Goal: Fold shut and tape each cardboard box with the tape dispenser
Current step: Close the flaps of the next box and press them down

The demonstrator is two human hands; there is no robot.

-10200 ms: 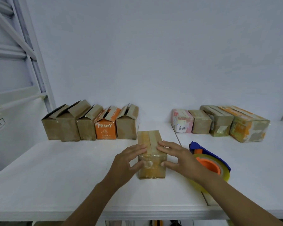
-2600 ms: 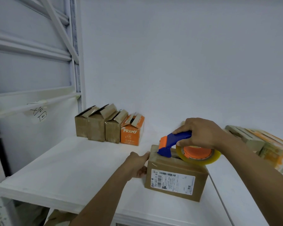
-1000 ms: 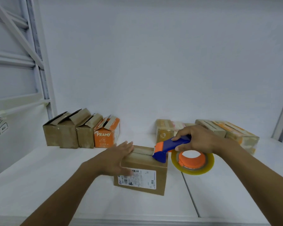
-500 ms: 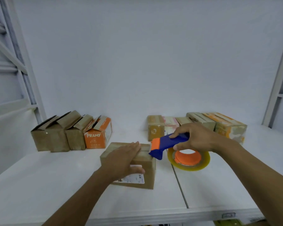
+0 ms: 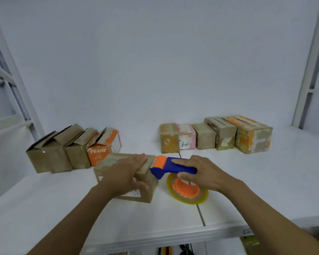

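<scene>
hidden: my left hand (image 5: pixel 126 173) covers most of the top of the cardboard box (image 5: pixel 147 183), so I can't see the flap seam or any tape on it
label: white label (image 5: pixel 134 193) on the box's near face, mostly behind the wrist and thumb, and I can't read it
dispenser head: the orange front of the tape dispenser (image 5: pixel 173 167) meets the right end of the box top, but I can't make out the blade or the tape strand
roll: the yellowish tape roll (image 5: pixel 187 196) with its orange hub hangs tilted just right of the box. I can't tell if it touches the table
cut off: both forearms run out of the bottom edge. The clutter under the table edge is too small to name
surface: white table (image 5: pixel 44 208) with a panel seam (image 5: pixel 201 214) running toward me under the roll
work box place: near the centre of the table, turned at an angle, in front of the two rows
back left: a row of open boxes (image 5: pixel 59 153) with flaps up, standing side by side. The orange PRAMY box (image 5: pixel 101 150) is at the right end of that row
back right: a row of five taped boxes (image 5: pixel 215 135) with flaps closed, well apart from the open row
room: plain white wall (image 5: pixel 155 61), a white shelf frame (image 5: pixel 11 74) at left and a white upright (image 5: pixel 309 61) at right
left hand pose: palm down on the box top, fingers straight and pointing right, thumb down over the near face, pressing and not clasping
right hand pose: my right hand (image 5: pixel 204 173) is wrapped round the blue handle, fingers over the top and thumb underneath, a firm hold
</scene>
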